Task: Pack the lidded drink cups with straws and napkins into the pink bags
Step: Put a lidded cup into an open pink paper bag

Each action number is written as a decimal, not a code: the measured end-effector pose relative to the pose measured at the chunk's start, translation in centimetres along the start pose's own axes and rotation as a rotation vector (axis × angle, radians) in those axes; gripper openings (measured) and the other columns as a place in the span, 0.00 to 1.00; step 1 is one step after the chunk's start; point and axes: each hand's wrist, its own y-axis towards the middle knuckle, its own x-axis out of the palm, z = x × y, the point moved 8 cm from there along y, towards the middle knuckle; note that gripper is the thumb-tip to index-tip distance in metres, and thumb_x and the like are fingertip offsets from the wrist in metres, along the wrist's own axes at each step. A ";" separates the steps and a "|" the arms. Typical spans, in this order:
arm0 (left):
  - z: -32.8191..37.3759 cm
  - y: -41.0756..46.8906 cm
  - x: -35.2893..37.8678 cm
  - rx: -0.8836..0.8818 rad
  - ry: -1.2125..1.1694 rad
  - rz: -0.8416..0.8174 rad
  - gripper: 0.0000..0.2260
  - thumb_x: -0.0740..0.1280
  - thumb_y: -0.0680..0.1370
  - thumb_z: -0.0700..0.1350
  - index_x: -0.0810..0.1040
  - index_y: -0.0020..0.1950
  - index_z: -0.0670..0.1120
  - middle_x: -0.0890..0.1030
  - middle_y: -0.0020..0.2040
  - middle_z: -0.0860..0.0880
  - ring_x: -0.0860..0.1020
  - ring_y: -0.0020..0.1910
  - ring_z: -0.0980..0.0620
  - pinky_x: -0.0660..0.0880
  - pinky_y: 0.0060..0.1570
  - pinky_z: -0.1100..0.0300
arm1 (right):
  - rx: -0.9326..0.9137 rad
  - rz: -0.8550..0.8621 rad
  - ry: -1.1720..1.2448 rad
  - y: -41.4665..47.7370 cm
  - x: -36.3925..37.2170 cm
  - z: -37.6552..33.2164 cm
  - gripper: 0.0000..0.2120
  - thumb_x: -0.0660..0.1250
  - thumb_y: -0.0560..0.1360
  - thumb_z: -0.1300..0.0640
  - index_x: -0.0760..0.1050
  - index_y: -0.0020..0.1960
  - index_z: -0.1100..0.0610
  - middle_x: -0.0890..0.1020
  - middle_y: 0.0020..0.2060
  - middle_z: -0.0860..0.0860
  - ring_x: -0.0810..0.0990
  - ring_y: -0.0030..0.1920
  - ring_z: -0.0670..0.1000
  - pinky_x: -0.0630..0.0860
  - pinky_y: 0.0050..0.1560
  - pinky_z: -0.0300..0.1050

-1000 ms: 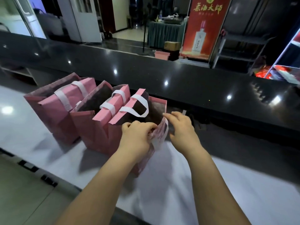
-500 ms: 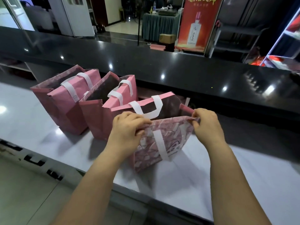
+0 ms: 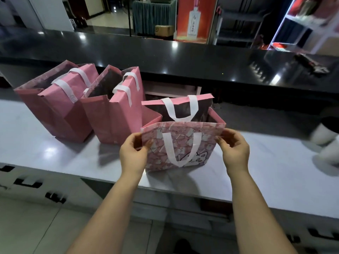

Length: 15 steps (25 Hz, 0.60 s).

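Since half a second ago, the hands have slid apart along the near wall of the front bag [image 3: 183, 143], and its mouth has gone from a narrow slit to a wide square opening. The bag also stands squarer to the person.

The left hand [image 3: 134, 154] pinches the near wall's left edge just under the rim, thumb on the printed face and fingers curled behind. The right hand [image 3: 234, 151] does the same at the right corner, fingertips closed on the paper. Neither hand holds anything else. Pulling outward from both corners looks meant to stretch the wall flat and keep the mouth open, so a cup can go straight down.

The near handle [image 3: 178, 151] hangs down between the hands, clear of the opening. The far handle [image 3: 180, 109] droops across the back wall, beyond the fingers.

The two other bags [image 3: 117, 118] stand beyond and to the left of the left hand, already opened, touching each other. All three bags rest on the pale counter [image 3: 275, 162]. Nothing shows inside the front bag.

Well to the right of the right hand lie blurred white shapes [image 3: 322, 136], probably the cups, too smeared to be sure. No straws or napkins can be made out.
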 end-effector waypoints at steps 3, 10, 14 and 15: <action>-2.6 -0.7 -0.6 -0.101 -0.059 0.012 0.06 0.75 0.72 0.41 0.82 0.46 0.48 0.85 0.43 0.52 0.82 0.44 0.54 0.80 0.51 0.53 | 0.062 0.058 0.011 -2.6 -0.2 1.5 0.13 0.70 0.73 0.66 0.79 0.46 0.47 0.84 0.44 0.45 0.83 0.47 0.45 0.80 0.53 0.43; -2.2 -2.9 3.4 -0.175 -0.250 -0.082 0.06 0.73 0.72 0.36 0.81 0.39 0.46 0.83 0.35 0.51 0.79 0.36 0.54 0.78 0.39 0.60 | 0.092 0.320 0.008 -5.4 -5.9 3.2 0.13 0.66 0.75 0.65 0.78 0.42 0.47 0.83 0.43 0.49 0.82 0.48 0.53 0.81 0.53 0.54; -0.2 -5.5 9.6 -0.134 -0.315 -0.213 0.08 0.71 0.72 0.32 0.79 0.38 0.44 0.82 0.32 0.53 0.78 0.32 0.59 0.76 0.34 0.67 | 0.125 0.471 0.059 -5.3 -12.7 4.1 0.13 0.67 0.74 0.66 0.78 0.40 0.48 0.83 0.41 0.49 0.82 0.46 0.55 0.80 0.52 0.58; 0.2 -6.3 11.4 -0.127 -0.318 -0.240 0.08 0.71 0.73 0.32 0.79 0.38 0.43 0.82 0.33 0.52 0.78 0.32 0.60 0.76 0.34 0.68 | 0.126 0.505 0.073 -5.0 -14.6 4.4 0.14 0.67 0.74 0.66 0.78 0.39 0.47 0.83 0.40 0.49 0.82 0.46 0.55 0.80 0.52 0.59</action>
